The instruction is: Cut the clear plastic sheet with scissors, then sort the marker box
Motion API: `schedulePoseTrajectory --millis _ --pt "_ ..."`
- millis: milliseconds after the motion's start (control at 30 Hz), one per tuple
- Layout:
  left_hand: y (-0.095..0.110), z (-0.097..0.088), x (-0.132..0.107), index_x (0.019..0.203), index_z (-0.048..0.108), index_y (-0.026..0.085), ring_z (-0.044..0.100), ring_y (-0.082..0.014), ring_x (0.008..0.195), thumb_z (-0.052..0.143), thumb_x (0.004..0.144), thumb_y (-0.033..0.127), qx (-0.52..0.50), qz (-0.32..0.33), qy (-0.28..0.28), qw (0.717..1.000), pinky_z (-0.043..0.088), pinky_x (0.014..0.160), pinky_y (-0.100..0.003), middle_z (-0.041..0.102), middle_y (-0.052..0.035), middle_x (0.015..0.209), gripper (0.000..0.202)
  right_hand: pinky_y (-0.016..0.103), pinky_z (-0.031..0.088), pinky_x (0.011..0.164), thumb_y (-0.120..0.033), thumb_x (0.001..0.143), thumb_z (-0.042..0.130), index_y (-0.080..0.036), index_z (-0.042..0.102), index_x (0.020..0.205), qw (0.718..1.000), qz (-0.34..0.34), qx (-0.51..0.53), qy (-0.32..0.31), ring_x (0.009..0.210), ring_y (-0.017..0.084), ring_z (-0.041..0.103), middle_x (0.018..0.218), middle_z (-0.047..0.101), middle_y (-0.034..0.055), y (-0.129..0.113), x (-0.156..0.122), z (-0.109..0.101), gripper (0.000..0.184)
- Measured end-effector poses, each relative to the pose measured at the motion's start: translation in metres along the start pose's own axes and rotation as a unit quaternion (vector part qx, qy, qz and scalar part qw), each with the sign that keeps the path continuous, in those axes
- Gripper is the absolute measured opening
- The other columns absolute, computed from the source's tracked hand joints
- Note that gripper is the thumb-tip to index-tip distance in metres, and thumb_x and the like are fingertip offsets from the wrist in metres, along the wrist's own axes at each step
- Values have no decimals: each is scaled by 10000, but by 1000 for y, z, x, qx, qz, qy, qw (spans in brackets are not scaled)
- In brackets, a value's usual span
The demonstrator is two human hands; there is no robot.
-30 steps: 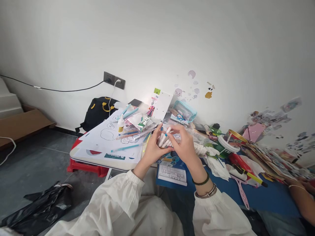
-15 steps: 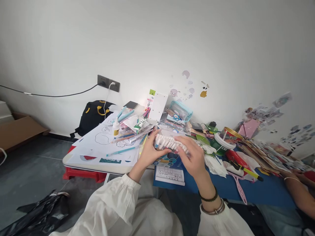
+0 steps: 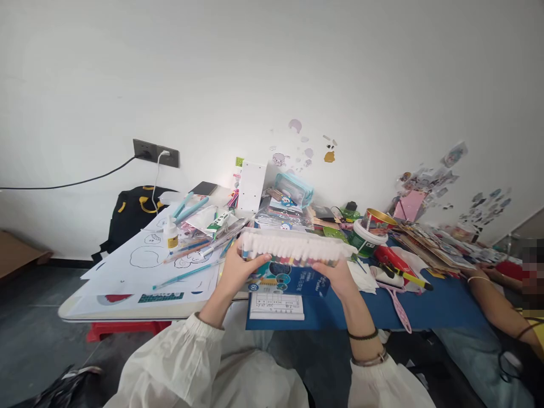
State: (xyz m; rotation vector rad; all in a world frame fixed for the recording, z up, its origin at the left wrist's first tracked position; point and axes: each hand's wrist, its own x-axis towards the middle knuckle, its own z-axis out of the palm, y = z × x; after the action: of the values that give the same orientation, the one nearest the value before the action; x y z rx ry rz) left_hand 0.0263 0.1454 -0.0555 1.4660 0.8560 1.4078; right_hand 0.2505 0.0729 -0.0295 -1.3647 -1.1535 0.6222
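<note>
Between both hands I hold up a long clear tray of colour sticks (image 3: 293, 247), packed in a tight row with white tops and coloured lower ends. My left hand (image 3: 238, 267) grips its left end, the thumb along the near side. At the right end my right hand (image 3: 339, 276) is closed on it in the same way. Below the tray lies a blue printed box (image 3: 314, 283) marked 60, partly covered by the tray. A paper pad with handwriting (image 3: 276, 307) is at the table's front edge, just below the box.
Drawing sheets (image 3: 140, 277), pens and a glue bottle (image 3: 170, 233) lie left. A white stand (image 3: 252, 186) and light-blue pouch (image 3: 294, 190) are behind. To the right are a green-white tub (image 3: 366, 238), a pink-handled roller (image 3: 399, 309) and a co-worker's arm (image 3: 488, 303).
The tray was end-on and bunched between my hands; now it stretches lengthwise across, with my hands farther apart. The view has turned to the right, and more of the blue box shows.
</note>
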Motion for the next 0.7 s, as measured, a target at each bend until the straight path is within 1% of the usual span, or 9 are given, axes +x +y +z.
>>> schedulePoseTrajectory --millis 100,167,267,333,400,467,567,633,700 --pt "-3 -2 -1 1109 566 145 663 -224 725 786 570 398 -44 -76 -4 996 511 524 -266 691 -61 876 635 415 534 800 -384 525 830 -170 644 969 1000 10 2 4 907 283 662 953 715 89 -17 1 5 527" --pt "1 -4 -1 1134 555 152 662 -217 701 812 545 377 -55 -92 -24 994 494 488 -248 693 -61 872 681 390 538 777 -373 518 830 -174 657 957 1000 7 13 3 885 269 666 934 719 79 -23 2 8 512" --pt "14 -6 3 1071 592 152 674 -256 821 825 553 356 -35 -76 -49 995 536 571 -279 702 -86 946 603 394 539 767 -383 502 831 -165 662 951 999 15 31 20 889 276 662 933 717 87 -24 3 13 527" --pt "21 -6 5 1027 609 150 670 -280 894 815 578 363 -21 -62 -46 997 558 655 -322 704 -97 983 538 406 540 757 -402 500 828 -160 659 933 998 22 39 39 880 286 662 922 715 96 -19 3 15 524" --pt "21 -6 6 1017 613 151 658 -290 961 807 595 362 -12 -40 -43 998 557 758 -363 698 -102 1034 510 409 545 739 -418 504 823 -162 654 900 997 27 47 45 869 292 665 911 716 100 -12 2 17 501" --pt "17 -5 6 1012 615 149 643 -294 1005 807 595 356 8 -14 -38 999 536 834 -385 692 -106 1063 504 409 546 753 -417 501 823 -170 647 879 997 17 69 39 882 294 667 912 718 100 -2 0 18 485" --pt "6 -3 5 966 623 139 646 -296 976 811 577 352 52 18 -37 998 527 841 -390 703 -100 1001 481 417 539 801 -407 495 825 -186 635 855 994 12 104 24 869 287 676 863 724 90 14 -3 20 463" --pt "2 -2 5 947 621 137 653 -291 926 808 573 360 74 32 -50 995 534 803 -382 708 -87 941 474 423 535 804 -408 513 818 -193 631 811 994 18 110 8 820 282 678 798 721 83 22 -3 19 412" --pt "1 -3 4 974 611 142 652 -286 912 806 576 369 83 40 -63 994 535 785 -375 705 -79 940 498 419 534 789 -402 530 813 -196 630 807 993 20 116 -4 785 269 671 775 711 73 27 -1 16 391"
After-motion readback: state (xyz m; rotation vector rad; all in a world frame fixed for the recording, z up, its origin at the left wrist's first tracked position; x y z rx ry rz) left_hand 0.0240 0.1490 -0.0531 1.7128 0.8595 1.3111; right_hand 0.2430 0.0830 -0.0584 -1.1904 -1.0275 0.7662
